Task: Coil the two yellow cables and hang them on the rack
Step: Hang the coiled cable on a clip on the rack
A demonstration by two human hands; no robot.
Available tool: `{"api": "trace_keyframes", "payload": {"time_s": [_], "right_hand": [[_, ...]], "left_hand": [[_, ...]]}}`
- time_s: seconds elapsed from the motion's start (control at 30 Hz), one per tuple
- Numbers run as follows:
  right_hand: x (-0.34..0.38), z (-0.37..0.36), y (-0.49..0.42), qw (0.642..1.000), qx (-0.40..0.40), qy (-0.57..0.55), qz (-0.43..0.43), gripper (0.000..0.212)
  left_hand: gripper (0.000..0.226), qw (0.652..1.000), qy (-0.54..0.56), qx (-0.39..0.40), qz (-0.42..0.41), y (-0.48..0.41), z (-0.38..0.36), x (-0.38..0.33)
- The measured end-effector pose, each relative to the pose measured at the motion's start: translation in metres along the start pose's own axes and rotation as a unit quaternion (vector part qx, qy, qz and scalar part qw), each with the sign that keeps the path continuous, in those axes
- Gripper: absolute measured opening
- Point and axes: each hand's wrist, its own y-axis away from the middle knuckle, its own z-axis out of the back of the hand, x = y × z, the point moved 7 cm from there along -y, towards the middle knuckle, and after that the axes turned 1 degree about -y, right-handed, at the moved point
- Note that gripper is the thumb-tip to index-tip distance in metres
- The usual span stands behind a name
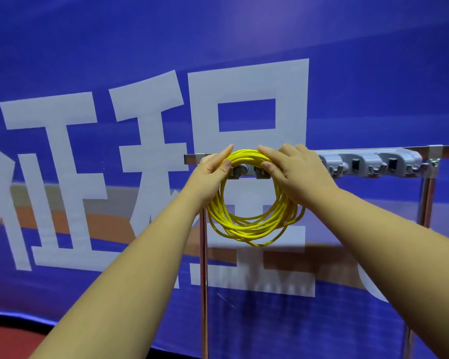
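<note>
Both hands pinch the top arc of a coiled yellow cable (254, 224) against the rack (368, 161) bar: left hand (213, 169) and right hand (293, 169) equally near. Coil hangs vertical below them, over grey hooks (240, 171), approx. centred btwn thumbs.

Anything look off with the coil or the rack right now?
Nothing serious. The yellow cable coil is held at its top by the left hand and right hand against the rack. Its lower loops splay unevenly, with one strand sagging lowest.
</note>
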Motion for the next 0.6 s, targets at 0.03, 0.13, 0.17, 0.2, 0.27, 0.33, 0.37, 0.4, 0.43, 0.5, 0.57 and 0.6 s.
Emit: {"api": "trace_keyframes", "payload": {"time_s": [0.03,0.13,0.17,0.2,0.27,0.33,0.37,0.4,0.43,0.5,0.57,0.6], "right_hand": [[0.002,-0.001,0.003,1.0,-0.008,0.013,0.011,0.056],[0.004,-0.004,0.009,0.999,-0.006,0.04,0.024,0.058],[0.005,-0.003,0.008,0.999,-0.002,0.045,0.022,0.059],[0.005,-0.001,0.007,0.999,-0.001,0.048,0.018,0.059],[0.006,0.004,0.004,0.999,0.0,0.048,0.007,0.058],[0.008,0.008,-0.001,0.999,0.011,0.049,-0.003,0.055],[0.008,0.01,-0.003,0.999,0.022,0.045,-0.009,0.053],[0.008,0.011,-0.005,0.999,0.032,0.033,-0.02,0.052],[0.007,0.012,-0.008,0.999,0.039,0.008,-0.037,0.051],[0.005,0.015,-0.01,0.994,0.043,-0.074,-0.074,0.048],[0.003,0.016,-0.009,0.98,0.04,-0.166,-0.099,0.039],[0.002,0.017,-0.008,0.973,0.036,-0.201,-0.111,0.034]], "left_hand": [[0.042,1.0,-0.01,0.002,-0.004,0.001,-0.001,0.001],[0.045,0.999,-0.044,0.005,-0.006,0.002,-0.002,0.001],[0.046,0.999,-0.054,0.005,-0.004,0.003,-0.002,0.0],[0.046,0.998,-0.067,0.005,0.0,0.002,-0.002,-0.002],[0.046,0.995,-0.1,0.002,0.006,0.001,-0.001,-0.006],[0.044,0.992,-0.125,-0.017,-0.004,0.002,0.004,-0.011],[0.042,0.991,-0.13,-0.032,-0.019,0.002,0.006,-0.016],[0.041,0.99,-0.128,-0.049,-0.035,0.003,0.009,-0.021],[0.039,0.989,-0.124,-0.066,-0.047,0.003,0.011,-0.026],[0.032,0.987,-0.121,-0.093,-0.053,0.004,0.016,-0.033],[0.024,0.981,-0.143,-0.113,-0.065,0.007,0.019,-0.04],[0.021,0.977,-0.157,-0.119,-0.076,0.008,0.019,-0.043]]}}
